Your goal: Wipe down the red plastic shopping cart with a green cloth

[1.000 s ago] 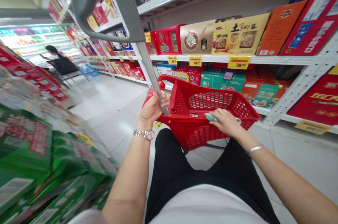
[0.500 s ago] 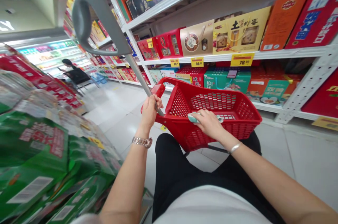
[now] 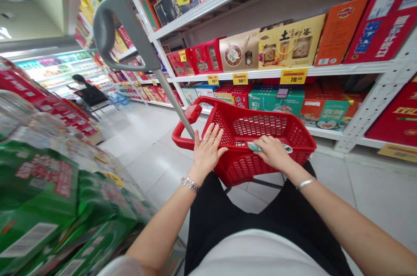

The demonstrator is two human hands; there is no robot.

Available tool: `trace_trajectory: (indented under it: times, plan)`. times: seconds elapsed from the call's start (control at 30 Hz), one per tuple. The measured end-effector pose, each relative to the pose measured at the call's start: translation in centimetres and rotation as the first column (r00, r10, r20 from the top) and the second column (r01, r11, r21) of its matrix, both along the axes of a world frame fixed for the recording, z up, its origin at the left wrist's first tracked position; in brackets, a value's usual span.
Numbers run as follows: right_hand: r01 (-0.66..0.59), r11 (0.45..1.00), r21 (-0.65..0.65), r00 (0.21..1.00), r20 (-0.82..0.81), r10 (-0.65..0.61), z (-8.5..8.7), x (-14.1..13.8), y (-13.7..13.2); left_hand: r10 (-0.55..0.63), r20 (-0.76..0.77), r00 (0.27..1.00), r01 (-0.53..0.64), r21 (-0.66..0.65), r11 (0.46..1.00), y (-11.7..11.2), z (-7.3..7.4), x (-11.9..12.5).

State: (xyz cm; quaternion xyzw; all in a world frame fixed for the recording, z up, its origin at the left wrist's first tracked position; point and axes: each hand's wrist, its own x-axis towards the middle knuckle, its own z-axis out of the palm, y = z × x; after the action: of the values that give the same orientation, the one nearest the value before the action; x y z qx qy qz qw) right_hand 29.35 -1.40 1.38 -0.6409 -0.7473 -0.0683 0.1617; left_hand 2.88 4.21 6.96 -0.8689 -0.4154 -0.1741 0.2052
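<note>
A red shopping basket (image 3: 243,165) with perforated sides and a long metal pull handle (image 3: 174,98) stands in front of my knees. The handle slants up to the left and ends in a grey loop grip (image 3: 130,37). My left hand (image 3: 209,148) is open, fingers spread, over the basket's near left rim just beside the metal rod; whether it presses on the rim I cannot tell. My right hand (image 3: 272,151) is closed on a pale green and white cloth (image 3: 254,147) at the near rim. Part of the cloth hides under its fingers.
White shelving (image 3: 325,67) with gift boxes (image 3: 286,44) and yellow price tags (image 3: 293,77) runs along the right. Green packages (image 3: 39,193) are stacked close on my left. Further back, a person (image 3: 83,85) sits on a chair (image 3: 97,96). Pale tiles (image 3: 143,146) cover the floor.
My left hand has let go of the metal rod and moved right onto the basket's rim area, its fingers now spread. My right hand has shifted slightly right along the rim with the cloth.
</note>
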Motion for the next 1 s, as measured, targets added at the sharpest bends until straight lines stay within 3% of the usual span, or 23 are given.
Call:
trace_trajectory:
  times: [0.1,0.23,0.33,0.57,0.67,0.8,1.0]
  plan:
    - [0.000,1.000,-0.021,1.000,-0.004,0.000,0.5,-1.7,0.1,0.103,-0.008,0.995,-0.103,-0.047,0.994,0.9,-0.8,0.1]
    - [-0.009,1.000,-0.012,1.000,0.001,0.009,0.3,-1.9,0.1,0.129,-0.031,0.991,-0.131,-0.081,0.988,1.9,-0.3,-1.2]
    - [0.034,0.999,0.011,0.999,0.027,-0.034,-0.6,0.2,-0.4,0.142,-0.017,0.990,-0.143,-0.112,0.983,2.3,0.1,-1.7]
    - [0.228,0.971,0.070,0.966,0.107,-0.235,-3.3,8.6,-2.4,0.122,0.046,0.991,-0.116,-0.126,0.985,2.3,-0.3,-0.7]
    - [0.253,0.965,0.068,0.958,0.119,-0.260,-3.4,9.5,-2.6,0.107,0.077,0.991,-0.097,-0.119,0.988,2.4,-0.4,-0.3]
    - [0.187,0.981,0.043,0.976,0.109,-0.190,-2.0,5.3,-1.8,0.090,0.100,0.991,-0.079,-0.104,0.991,2.6,-0.5,-0.3]
    - [-0.089,0.994,0.066,0.996,-0.015,0.090,1.7,-7.5,1.9,0.047,0.118,0.992,-0.037,-0.083,0.996,2.6,-0.6,-0.7]
